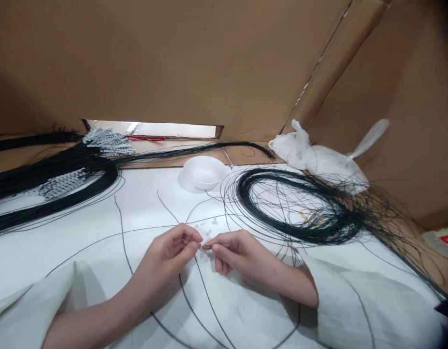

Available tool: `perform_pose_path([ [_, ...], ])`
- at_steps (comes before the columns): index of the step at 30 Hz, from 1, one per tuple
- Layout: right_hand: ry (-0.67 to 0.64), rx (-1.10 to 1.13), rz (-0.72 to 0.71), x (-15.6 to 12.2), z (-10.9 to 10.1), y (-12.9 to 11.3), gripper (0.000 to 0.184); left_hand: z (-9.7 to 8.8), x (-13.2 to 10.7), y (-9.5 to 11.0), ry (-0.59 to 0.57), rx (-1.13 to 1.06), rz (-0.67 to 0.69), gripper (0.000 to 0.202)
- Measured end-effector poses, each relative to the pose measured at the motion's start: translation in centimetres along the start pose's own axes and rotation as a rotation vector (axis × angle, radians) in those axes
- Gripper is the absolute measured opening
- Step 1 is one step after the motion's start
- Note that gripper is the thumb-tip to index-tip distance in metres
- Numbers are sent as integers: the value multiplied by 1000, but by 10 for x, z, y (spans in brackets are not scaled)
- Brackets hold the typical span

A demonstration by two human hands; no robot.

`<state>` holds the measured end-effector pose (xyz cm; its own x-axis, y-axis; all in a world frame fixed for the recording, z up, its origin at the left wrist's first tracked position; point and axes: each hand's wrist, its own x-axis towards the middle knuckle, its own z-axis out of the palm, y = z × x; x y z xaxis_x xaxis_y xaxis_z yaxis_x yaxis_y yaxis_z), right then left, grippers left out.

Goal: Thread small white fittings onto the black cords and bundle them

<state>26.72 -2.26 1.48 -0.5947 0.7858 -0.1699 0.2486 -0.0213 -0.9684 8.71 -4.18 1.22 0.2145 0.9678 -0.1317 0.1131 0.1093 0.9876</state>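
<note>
Over the white tabletop, my left hand (176,247) is pinched at the thumb and forefinger. A thin black cord (209,291) runs from its fingertips down toward me. My right hand (238,249) meets it from the right, its thumb and forefinger also closed. Something tiny and dark shows at the right fingertips, too small to make out. Several small whitish pieces (208,228) lie just beyond the fingers. More loose black cords cross the table around and under both hands.
A white bowl (205,172) stands beyond the hands. At right lies a large coil of black cord (245,194), with a tied white plastic bag (329,162) behind it. Black cord bundles with black-and-white twisted ends (107,141) lie at left. Cardboard walls (173,63) enclose the table.
</note>
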Motion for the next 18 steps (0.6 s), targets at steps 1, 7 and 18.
perform_pose_path([
  [1, -6, -13, -1, 0, -1, 0, 25, 1, -1, 1, -5, -16, -5, 7],
  [7, 10, -26, 6, 1, 1, -5, 18, 4, -2, 4, -13, -45, -42, 7],
  [18, 83, -171, -30, -1, 5, -4, 17, 5, -5, 2, -8, -61, -114, 11],
])
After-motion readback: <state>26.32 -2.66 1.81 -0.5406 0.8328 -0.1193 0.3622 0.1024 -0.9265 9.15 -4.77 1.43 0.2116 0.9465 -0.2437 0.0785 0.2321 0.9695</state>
